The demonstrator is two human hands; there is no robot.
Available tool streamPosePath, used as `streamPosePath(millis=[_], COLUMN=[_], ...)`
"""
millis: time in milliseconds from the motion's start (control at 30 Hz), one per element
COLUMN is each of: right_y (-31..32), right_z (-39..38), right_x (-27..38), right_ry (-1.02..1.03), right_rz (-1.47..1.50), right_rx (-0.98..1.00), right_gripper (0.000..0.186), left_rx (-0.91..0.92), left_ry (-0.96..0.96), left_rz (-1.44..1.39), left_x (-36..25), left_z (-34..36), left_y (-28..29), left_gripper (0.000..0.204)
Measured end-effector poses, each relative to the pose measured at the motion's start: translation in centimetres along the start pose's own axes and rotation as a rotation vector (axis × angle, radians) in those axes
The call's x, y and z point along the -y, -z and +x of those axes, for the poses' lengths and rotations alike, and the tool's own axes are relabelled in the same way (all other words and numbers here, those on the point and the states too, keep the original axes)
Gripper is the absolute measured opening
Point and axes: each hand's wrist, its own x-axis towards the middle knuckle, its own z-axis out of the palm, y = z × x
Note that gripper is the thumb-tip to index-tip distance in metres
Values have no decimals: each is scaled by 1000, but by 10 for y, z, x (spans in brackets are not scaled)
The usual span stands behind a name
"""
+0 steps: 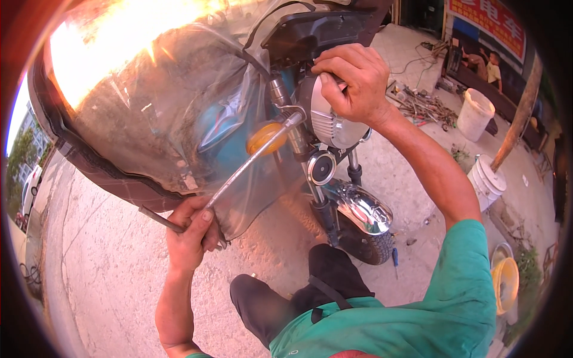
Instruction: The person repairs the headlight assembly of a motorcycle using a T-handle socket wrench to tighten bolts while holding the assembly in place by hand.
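My left hand (192, 227) is closed round the crossbar of a T-handle socket wrench (243, 167). The wrench's long shaft slants up to the right, and its socket end sits at the side of the headlight (340, 128), by the fork tube (279, 92). Over the headlight's top rim curl the fingers of my right hand (357, 80); the fingertips are partly hidden behind it. An orange turn signal (267, 138) lies behind the shaft, seen with a clear plastic sheet (173, 119) around it. Below the headlight is a round chrome-ringed horn (322, 167).
Under the fork are a chrome fender (364, 209) and the front wheel (379, 247). A blue-handled screwdriver (395, 256) lies on the ground. Loose tools (421, 106), a white bucket (476, 113), a lidded bucket (486, 182) and a yellow bucket (506, 286) are on the right. A child sits farther back.
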Motion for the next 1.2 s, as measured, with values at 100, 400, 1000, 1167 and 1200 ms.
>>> streamPosePath(millis=[100, 400, 1000, 1167, 1200], right_y=[0, -2, -2, -6, -7], right_z=[-1, -4, -5, -5, -4], right_x=[0, -2, -3, -5, -6], right_ry=[0, 9, 22, 30, 27], right_rz=[-3, -16, -32, -20, -18], right_rx=[0, 3, -14, -74, -77], right_gripper=[13, 12, 13, 12, 12], left_rx=[-119, 53, 119, 202, 185], left_ry=[-143, -148, -375, -380, -414], left_rz=[342, 481, 1034, 1088, 1109], left_x=[6, -12, -36, -39, -38], left_z=[4, 8, 12, 14, 12], left_y=[0, 8, 5, 13, 14], left_gripper=[27, 30, 35, 34, 34])
